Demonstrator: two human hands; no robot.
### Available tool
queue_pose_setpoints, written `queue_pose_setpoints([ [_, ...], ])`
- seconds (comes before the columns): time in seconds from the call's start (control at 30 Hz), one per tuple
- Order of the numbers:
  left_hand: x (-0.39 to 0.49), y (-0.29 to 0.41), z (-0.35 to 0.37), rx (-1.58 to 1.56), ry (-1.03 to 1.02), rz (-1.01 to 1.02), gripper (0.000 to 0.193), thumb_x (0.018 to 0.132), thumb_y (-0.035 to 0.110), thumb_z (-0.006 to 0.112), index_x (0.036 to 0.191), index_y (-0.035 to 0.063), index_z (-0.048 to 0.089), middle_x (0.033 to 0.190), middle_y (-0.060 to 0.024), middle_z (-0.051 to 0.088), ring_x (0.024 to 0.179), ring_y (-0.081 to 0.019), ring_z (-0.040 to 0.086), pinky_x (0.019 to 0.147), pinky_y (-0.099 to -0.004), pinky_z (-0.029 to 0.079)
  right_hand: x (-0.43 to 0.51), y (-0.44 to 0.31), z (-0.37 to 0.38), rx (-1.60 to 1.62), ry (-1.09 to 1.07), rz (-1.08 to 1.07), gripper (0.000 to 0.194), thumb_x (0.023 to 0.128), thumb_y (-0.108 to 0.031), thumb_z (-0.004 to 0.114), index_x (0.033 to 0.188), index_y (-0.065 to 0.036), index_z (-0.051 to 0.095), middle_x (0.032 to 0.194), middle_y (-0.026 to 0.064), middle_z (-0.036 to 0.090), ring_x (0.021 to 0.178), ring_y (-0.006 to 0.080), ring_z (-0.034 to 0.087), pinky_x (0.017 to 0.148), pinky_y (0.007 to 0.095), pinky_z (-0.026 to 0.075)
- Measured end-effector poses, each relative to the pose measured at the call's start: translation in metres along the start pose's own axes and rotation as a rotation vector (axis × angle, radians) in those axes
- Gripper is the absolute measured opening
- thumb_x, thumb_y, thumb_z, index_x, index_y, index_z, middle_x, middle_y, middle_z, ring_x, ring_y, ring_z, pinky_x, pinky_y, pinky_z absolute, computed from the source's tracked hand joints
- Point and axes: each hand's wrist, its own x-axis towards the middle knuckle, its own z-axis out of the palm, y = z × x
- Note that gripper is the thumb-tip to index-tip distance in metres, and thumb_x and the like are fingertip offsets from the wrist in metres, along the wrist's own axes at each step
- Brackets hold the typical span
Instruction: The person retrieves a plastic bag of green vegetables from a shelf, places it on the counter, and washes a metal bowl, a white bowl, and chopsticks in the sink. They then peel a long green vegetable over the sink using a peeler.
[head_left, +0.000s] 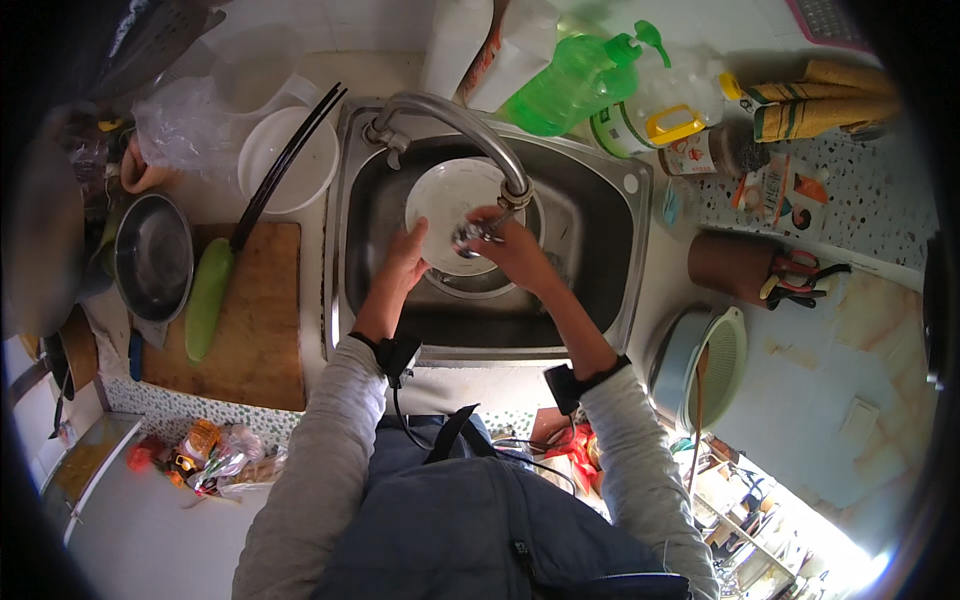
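A white plate (442, 195) is tilted over a round metal basin (480, 286) in the stainless steel sink (600, 300). My left hand (403, 259) grips the plate's left edge, thumb on its upper face. With my right hand (506, 244) I hold a shiny metal object, perhaps a scouring ball or the spray end of the faucet, against the plate; which one I cannot tell. The curved metal faucet (457, 116) arches over the plate and ends just above my right hand.
Left of the sink, a green gourd (210, 300) and dark chopsticks (289, 161) lie by a wooden cutting board (262, 322), a metal bowl (154, 255) and a white bowl (322, 165). Behind stands a green pump bottle (574, 82). At right are a brown utensil holder (731, 266) and a green colander (724, 367).
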Motion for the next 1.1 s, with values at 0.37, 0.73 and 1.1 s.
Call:
queue_pose_setpoints([
  [0.37,-0.012,0.018,0.006,0.163,-0.066,0.124,0.051,0.088,0.034,0.064,0.128,0.0044,0.048,0.12,-0.0106,0.057,0.11,-0.0246,0.056,0.09,-0.0424,0.049,-0.009,0.054,-0.051,-0.578,0.458,-0.21,0.083,0.075,-0.028,0.077,0.14,-0.005,0.031,0.124,0.0125,0.056,0.104,0.0307,0.059,0.086,0.0387,0.05],
  [0.73,-0.041,0.082,0.022,0.29,0.085,0.506,0.058,0.097,0.033,0.049,0.142,0.0021,0.03,0.138,-0.0154,0.041,0.124,-0.0255,0.047,0.099,-0.0329,0.043,-0.007,0.127,0.003,1.001,0.413,0.367,0.045,0.083,-0.017,0.07,0.119,0.004,0.053,0.114,0.0147,0.062,0.102,0.0277,0.062,0.086,0.0411,0.053],
  [1.1,-0.084,0.093,0.089,0.009,0.039,0.64,0.056,0.099,0.013,0.043,0.145,-0.0034,0.015,0.148,-0.0198,0.026,0.137,-0.0254,0.03,0.112,-0.0347,0.029,-0.05,0.147,0.004,1.111,0.468,0.345,0.049,0.083,-0.014,0.071,0.125,0.0,0.05,0.119,0.0136,0.059,0.108,0.0287,0.058,0.094,0.0437,0.048],
])
